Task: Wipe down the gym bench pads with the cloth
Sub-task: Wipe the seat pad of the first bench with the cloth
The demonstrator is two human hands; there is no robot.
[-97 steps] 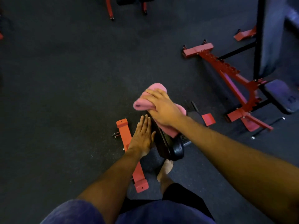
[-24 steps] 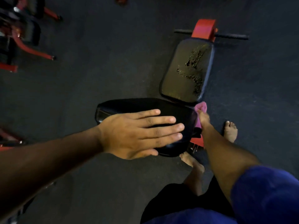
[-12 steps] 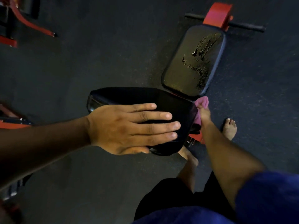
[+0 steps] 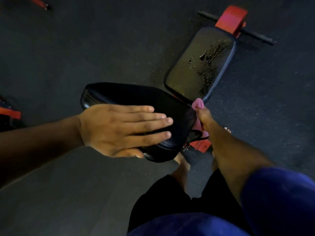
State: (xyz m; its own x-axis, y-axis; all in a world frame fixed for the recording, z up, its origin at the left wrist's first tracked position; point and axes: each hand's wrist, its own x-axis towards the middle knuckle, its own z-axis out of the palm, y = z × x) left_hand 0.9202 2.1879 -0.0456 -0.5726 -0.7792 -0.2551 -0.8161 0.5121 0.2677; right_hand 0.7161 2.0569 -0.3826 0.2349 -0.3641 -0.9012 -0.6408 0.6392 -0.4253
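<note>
Cloth point(image 4: 197, 104) is the pink thing bunched up at the right end of the near pad point(image 4: 129, 97), gripped in the person's right hand point(image 4: 203, 116), fingers curled round it and pushing it against that edge. Only a little of it pokes out above the hand, and a bit more shows below. The left hand point(image 4: 119, 128) lies flat on top of the same black pad, fingers straight and together, thumb tucked under the near edge, holding nothing. That pad looks tilted up toward the camera. Bare feet and dark shorts are down below, plus a blue sleeve point(image 4: 279, 201) on the right arm. Just past the cloth sits the 2nd pad point(image 4: 187, 72), lying flat, with a cracked, peeling patch across its cover. Beyond it, the bench's red frame end point(image 4: 230, 19) and a black crossbar point(image 4: 255, 37) rest on the dark rubber floor point(image 4: 85, 48).
</note>
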